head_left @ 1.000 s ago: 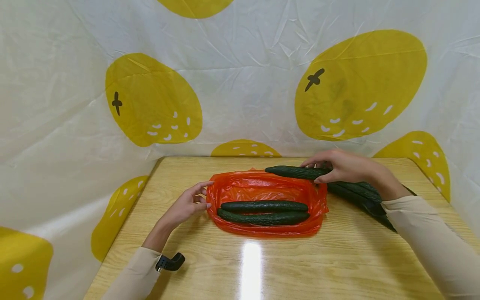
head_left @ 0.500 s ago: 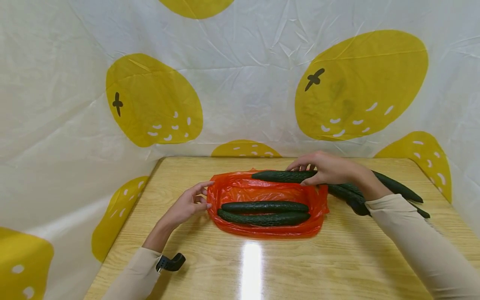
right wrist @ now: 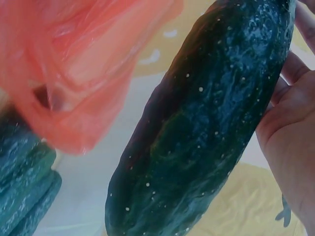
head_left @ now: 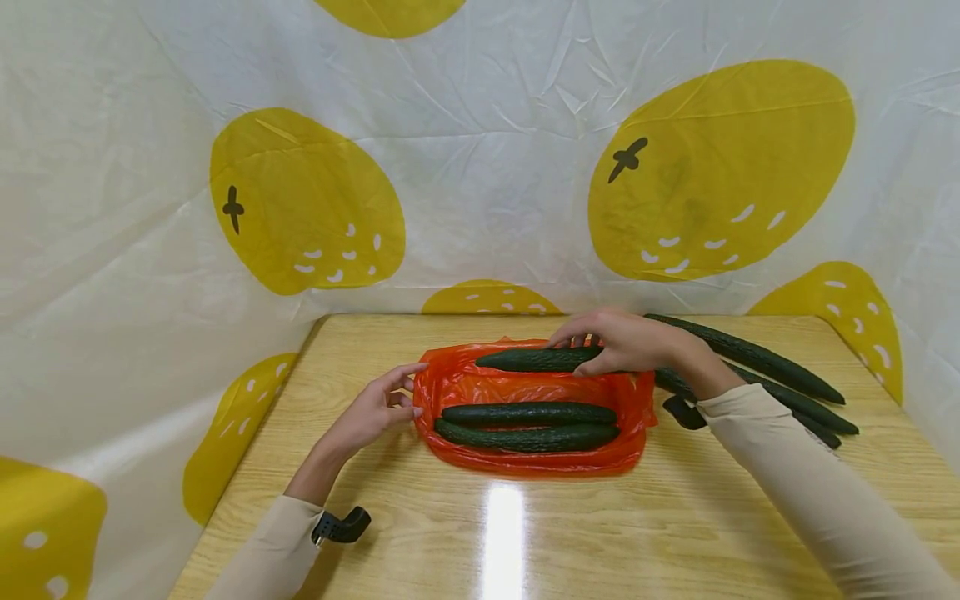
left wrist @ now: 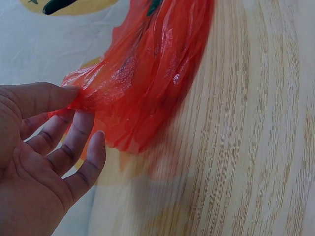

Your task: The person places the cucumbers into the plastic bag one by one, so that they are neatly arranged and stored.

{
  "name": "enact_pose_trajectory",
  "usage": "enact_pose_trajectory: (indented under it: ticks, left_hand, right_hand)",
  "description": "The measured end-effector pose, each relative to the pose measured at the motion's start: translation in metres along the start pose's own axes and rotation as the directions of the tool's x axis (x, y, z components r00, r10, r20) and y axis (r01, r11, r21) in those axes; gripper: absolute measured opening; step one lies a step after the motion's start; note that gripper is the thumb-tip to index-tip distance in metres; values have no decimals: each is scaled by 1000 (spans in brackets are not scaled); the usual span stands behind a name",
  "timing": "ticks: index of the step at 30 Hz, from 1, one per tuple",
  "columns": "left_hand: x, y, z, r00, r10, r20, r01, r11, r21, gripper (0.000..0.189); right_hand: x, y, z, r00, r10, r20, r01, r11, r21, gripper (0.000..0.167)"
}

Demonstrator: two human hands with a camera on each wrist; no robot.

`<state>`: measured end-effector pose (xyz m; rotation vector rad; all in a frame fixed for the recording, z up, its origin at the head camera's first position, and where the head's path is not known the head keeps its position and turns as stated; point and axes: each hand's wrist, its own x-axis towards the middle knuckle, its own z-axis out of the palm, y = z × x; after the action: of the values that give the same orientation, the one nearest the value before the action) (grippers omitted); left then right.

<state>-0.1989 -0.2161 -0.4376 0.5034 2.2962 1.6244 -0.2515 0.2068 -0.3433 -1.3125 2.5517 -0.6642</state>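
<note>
An orange-red plastic bag (head_left: 525, 468) lies spread on the table, its mouth facing up. Two dark green cucumbers (head_left: 528, 437) lie side by side inside, along its near side. My left hand (head_left: 375, 410) pinches the bag's left edge between thumb and fingers; in the left wrist view the thin plastic (left wrist: 133, 93) bunches there. With my right hand (head_left: 633, 340) I grip another cucumber (head_left: 525, 360) over the far side of the bag's opening. Up close in the right wrist view, that cucumber (right wrist: 192, 118) runs diagonally past my palm; its far end is out of frame.
Several loose cucumbers (head_left: 787, 365) lie on the table to the right, partly behind my right forearm. The wooden table (head_left: 375, 558) ends at a pale sheet (head_left: 495, 208) with yellow fruit prints, behind and on the left. A black device (head_left: 341, 525) is on my left wrist.
My right hand has moved left with its cucumber, from the bag's far right corner to over its opening. The loose cucumbers at the right show more now. My left hand stays put.
</note>
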Motion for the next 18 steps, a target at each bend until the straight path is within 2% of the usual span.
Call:
enact_pose_trajectory:
  ticks: [11, 18]
  left_hand:
    - [-1, 1, 1, 1000, 1, 7, -1, 1000, -18, 67]
    - [0, 0, 1, 1000, -1, 8, 1, 1000, -21, 67]
  right_hand:
    - [21, -5, 9, 999, -15, 52, 12, 999, 50, 48]
    - [33, -5, 16, 999, -41, 35, 39, 997, 60, 48]
